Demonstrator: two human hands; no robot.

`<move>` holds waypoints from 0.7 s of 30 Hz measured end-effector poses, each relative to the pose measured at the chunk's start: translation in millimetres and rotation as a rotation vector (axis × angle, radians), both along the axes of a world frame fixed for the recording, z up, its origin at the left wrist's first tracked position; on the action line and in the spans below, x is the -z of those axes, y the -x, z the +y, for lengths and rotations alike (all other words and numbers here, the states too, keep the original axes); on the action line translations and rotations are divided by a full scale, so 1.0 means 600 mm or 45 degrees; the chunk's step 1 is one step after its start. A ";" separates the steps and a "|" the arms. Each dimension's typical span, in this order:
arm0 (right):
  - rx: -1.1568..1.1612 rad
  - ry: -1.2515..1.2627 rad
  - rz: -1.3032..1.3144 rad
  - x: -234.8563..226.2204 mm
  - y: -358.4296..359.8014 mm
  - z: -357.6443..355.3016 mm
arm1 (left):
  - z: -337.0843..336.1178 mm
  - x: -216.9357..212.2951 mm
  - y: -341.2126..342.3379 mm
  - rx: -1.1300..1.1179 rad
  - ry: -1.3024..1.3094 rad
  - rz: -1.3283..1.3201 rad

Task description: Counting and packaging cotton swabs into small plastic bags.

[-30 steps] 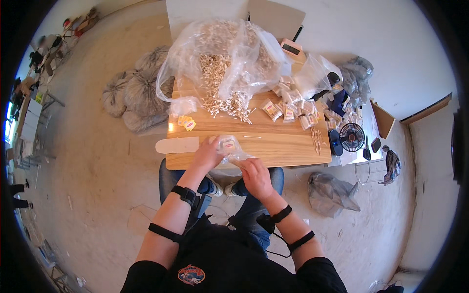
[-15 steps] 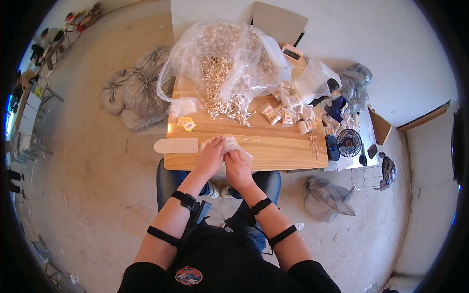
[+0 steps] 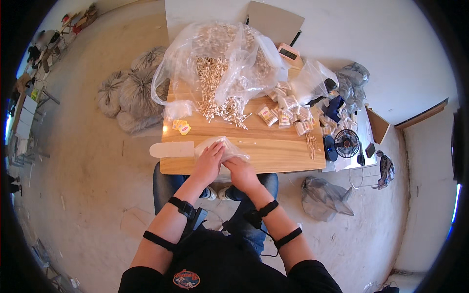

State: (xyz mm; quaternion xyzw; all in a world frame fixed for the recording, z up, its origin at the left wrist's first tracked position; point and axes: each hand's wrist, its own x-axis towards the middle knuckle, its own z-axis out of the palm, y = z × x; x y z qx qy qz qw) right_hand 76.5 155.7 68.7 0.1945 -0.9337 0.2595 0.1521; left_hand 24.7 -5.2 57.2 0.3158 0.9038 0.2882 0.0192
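Observation:
A clear plastic bag (image 3: 235,150) lies at the table's front edge under both hands. My left hand (image 3: 209,160) rests on it with fingers stretched out flat. Close beside it, my right hand (image 3: 242,172) has its fingers bent onto the bag's near edge, closed on the film; its fingertips are partly hidden. A white board with a rounded end (image 3: 171,149) reaches out to the left from the bag. Just beyond the bag lies a single cotton swab (image 3: 247,142). Small yellow cards (image 3: 181,127) sit farther left.
A big clear bag (image 3: 176,46) spills loose cotton swabs (image 3: 212,80) at the back. Filled swab packs (image 3: 267,116) are heaped at right, near a small black fan (image 3: 347,143). Grey sacks (image 3: 141,93) stand on the floor at left, and another grey bag (image 3: 322,198) at right.
My left hand's fingers have spread flatter over the plastic bag. My right hand has shifted slightly right and nearer to me. The whole view has moved a little.

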 end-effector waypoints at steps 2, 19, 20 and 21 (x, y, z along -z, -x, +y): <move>0.060 0.205 -0.083 -0.016 0.010 0.038 | -0.008 0.001 -0.004 -0.016 0.040 0.038; 0.669 -0.347 -0.464 0.060 0.180 0.226 | -0.012 0.030 -0.009 0.039 0.099 0.102; 0.714 -0.350 -0.466 0.063 0.176 0.215 | -0.016 0.040 -0.010 0.033 0.101 0.100; 0.757 -0.353 -0.468 0.065 0.170 0.207 | -0.021 0.051 -0.007 0.016 0.077 0.138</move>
